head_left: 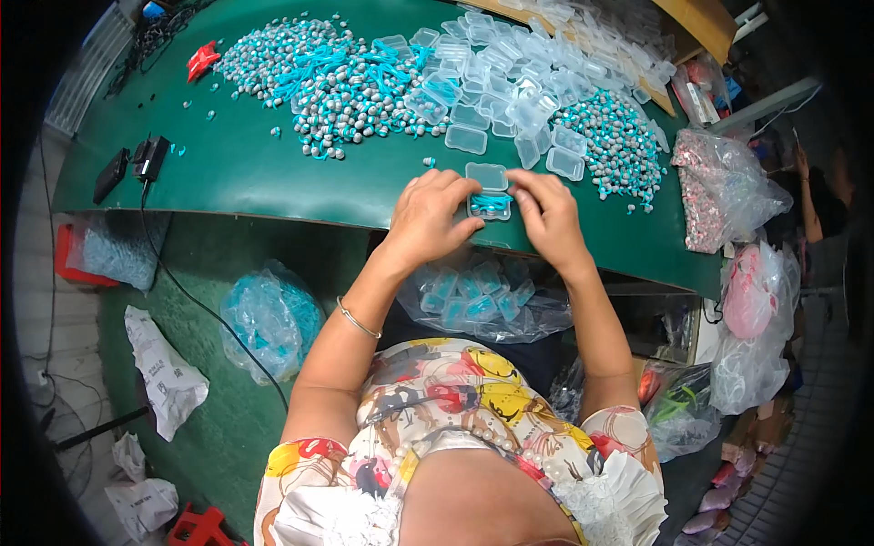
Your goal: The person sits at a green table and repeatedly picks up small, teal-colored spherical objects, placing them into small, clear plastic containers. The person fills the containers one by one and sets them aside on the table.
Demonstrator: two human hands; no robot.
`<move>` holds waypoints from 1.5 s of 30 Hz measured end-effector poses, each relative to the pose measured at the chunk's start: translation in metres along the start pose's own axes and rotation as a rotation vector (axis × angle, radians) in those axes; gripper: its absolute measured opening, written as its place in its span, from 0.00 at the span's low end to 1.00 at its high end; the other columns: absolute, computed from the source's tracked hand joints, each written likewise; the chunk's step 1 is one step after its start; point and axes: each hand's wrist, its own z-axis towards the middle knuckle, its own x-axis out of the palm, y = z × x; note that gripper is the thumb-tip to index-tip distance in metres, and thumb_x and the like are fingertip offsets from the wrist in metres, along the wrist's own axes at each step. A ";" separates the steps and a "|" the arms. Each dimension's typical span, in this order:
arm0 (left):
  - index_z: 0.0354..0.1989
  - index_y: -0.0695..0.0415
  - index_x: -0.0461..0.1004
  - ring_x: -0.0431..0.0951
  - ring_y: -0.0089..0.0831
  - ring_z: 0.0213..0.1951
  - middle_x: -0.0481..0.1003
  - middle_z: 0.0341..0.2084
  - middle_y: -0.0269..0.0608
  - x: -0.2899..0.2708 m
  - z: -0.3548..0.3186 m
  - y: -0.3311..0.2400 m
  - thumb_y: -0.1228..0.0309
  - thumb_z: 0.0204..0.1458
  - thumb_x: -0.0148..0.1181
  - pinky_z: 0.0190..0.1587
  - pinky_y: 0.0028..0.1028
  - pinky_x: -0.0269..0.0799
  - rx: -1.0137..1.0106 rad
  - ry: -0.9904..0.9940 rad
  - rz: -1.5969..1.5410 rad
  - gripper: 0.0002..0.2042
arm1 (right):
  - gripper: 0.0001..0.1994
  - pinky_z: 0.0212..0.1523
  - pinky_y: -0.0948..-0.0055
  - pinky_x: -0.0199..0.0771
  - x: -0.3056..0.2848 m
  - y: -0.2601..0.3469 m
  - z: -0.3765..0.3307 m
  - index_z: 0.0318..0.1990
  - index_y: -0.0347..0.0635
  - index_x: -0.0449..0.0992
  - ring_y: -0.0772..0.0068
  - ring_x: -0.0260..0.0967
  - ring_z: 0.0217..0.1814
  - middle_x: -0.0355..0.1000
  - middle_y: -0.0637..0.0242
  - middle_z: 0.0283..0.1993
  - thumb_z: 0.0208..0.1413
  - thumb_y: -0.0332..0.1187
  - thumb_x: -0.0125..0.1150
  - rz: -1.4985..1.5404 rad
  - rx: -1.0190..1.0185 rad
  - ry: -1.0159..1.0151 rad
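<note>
A small clear plastic case (489, 212) stands on the green table near its front edge, with its lid (486, 175) raised on the far side. Bundled teal cord (492, 202) lies inside it. From the left, my left hand (431, 217) grips the case, its thumb at the near left corner and fingertips by the hinge. My right hand (550, 222) closes on the right side, index finger at the lid's edge and thumb curled beside the case. One loose grey-and-teal piece (429, 162) lies just beyond my left hand.
Heaps of grey-and-teal bead-like pieces (355, 114) and empty clear cases (510, 82) cover the far table (246, 177). A smaller heap (619, 146) lies right. Filled cases sit in a plastic bag (478, 296) below the edge. A black cable (196, 305) hangs at left.
</note>
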 end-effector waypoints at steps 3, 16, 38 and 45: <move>0.43 0.54 0.76 0.74 0.42 0.38 0.74 0.32 0.38 -0.001 0.000 0.000 0.65 0.42 0.73 0.42 0.38 0.69 -0.001 0.001 0.005 0.19 | 0.06 0.42 0.57 0.71 -0.008 -0.008 0.009 0.39 0.41 0.81 0.54 0.73 0.40 0.76 0.61 0.33 0.53 0.26 0.62 -0.078 -0.018 0.027; 0.42 0.54 0.76 0.73 0.41 0.37 0.73 0.31 0.38 0.000 0.000 0.000 0.65 0.42 0.72 0.41 0.38 0.68 0.018 -0.016 -0.010 0.18 | 0.05 0.47 0.61 0.64 0.005 -0.004 -0.017 0.37 0.45 0.82 0.63 0.72 0.41 0.76 0.69 0.35 0.52 0.28 0.66 -0.166 -0.024 0.037; 0.41 0.54 0.76 0.73 0.41 0.38 0.74 0.32 0.38 0.002 0.000 0.002 0.65 0.43 0.72 0.42 0.38 0.68 0.031 -0.021 0.001 0.17 | 0.13 0.44 0.57 0.73 0.007 -0.015 0.023 0.49 0.40 0.76 0.53 0.73 0.45 0.72 0.57 0.42 0.57 0.30 0.63 -0.215 0.052 0.226; 0.52 0.54 0.72 0.74 0.39 0.37 0.74 0.31 0.36 -0.002 -0.001 -0.004 0.67 0.40 0.74 0.42 0.37 0.68 -0.048 -0.004 -0.057 0.28 | 0.11 0.35 0.66 0.73 0.004 -0.017 0.023 0.41 0.37 0.75 0.61 0.73 0.35 0.71 0.58 0.37 0.50 0.23 0.68 0.030 0.046 0.145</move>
